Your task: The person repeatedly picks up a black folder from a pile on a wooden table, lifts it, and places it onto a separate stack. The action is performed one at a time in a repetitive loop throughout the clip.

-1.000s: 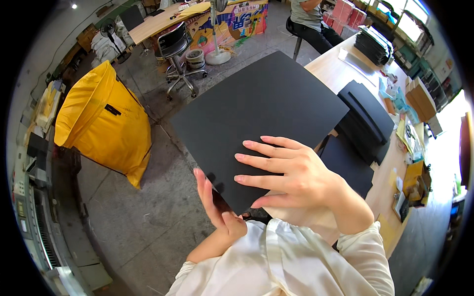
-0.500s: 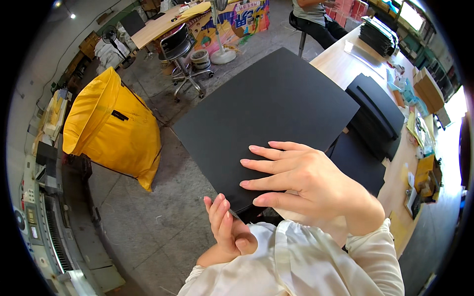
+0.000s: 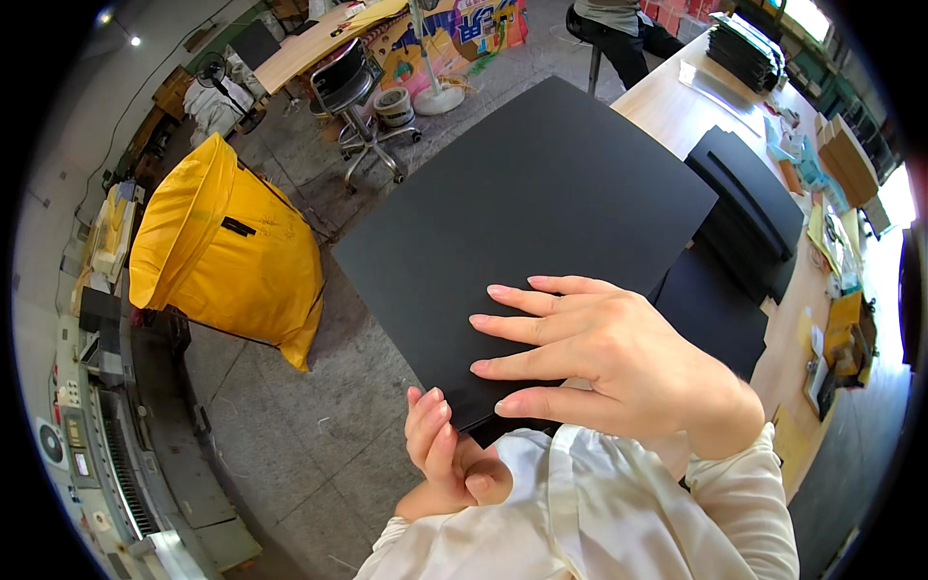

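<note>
Black and smooth, a big sheet [image 3: 541, 203] lies under the right hand [image 3: 614, 362], which has its fingers spread apart. The left hand [image 3: 443, 456] is at the sheet's near corner with its fingers curled up, but I cannot tell if it grips. The sheet is right in front of the white shirt [image 3: 522, 512]. More black sheets [image 3: 715, 314] lie to its right on a long wooden table [image 3: 646, 95]. Left of it, a fat yellow bag [image 3: 242, 251] stands on the grey floor [image 3: 290, 425]. Farther off are a chair [image 3: 343, 87] and a sitting person [image 3: 619, 41].
</note>
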`<control>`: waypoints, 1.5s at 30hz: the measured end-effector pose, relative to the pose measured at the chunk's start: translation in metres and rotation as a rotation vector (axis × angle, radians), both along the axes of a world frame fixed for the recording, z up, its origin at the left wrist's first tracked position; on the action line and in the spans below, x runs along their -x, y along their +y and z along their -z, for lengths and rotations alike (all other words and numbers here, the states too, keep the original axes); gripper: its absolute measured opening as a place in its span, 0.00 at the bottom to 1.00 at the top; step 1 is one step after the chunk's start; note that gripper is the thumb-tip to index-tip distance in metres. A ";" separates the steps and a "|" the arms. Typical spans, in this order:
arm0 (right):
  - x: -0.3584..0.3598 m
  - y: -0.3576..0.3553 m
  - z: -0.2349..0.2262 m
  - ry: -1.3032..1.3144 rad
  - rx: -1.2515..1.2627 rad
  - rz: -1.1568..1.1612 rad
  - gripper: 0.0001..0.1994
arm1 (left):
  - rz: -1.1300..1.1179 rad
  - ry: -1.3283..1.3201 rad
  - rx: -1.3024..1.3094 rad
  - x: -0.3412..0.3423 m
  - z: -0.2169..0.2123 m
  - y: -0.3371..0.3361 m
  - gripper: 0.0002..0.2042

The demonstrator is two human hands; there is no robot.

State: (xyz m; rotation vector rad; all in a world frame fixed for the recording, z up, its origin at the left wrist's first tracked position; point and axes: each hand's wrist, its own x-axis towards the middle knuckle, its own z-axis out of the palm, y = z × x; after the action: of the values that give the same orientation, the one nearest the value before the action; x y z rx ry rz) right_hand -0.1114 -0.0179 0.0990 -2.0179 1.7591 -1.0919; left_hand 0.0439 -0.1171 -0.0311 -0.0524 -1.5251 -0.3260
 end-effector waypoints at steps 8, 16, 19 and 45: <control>0.002 -0.001 0.002 -0.003 0.009 -0.004 0.17 | -0.001 0.023 0.009 0.003 -0.004 -0.002 0.27; 0.004 -0.001 0.002 0.007 0.020 -0.005 0.16 | -0.040 0.051 0.068 0.007 -0.001 -0.006 0.26; 0.004 -0.001 0.003 0.012 0.029 -0.004 0.16 | -0.040 0.063 0.077 0.009 -0.002 -0.006 0.26; -0.026 0.164 0.022 0.694 0.774 0.717 0.12 | 0.355 0.454 0.538 0.028 -0.053 0.050 0.03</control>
State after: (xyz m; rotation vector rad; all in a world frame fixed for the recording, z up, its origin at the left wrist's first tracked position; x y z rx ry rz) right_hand -0.0853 0.1462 0.0769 -2.4477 2.9175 -1.5804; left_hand 0.0158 -0.0672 0.0215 -0.7779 -1.1073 -0.1589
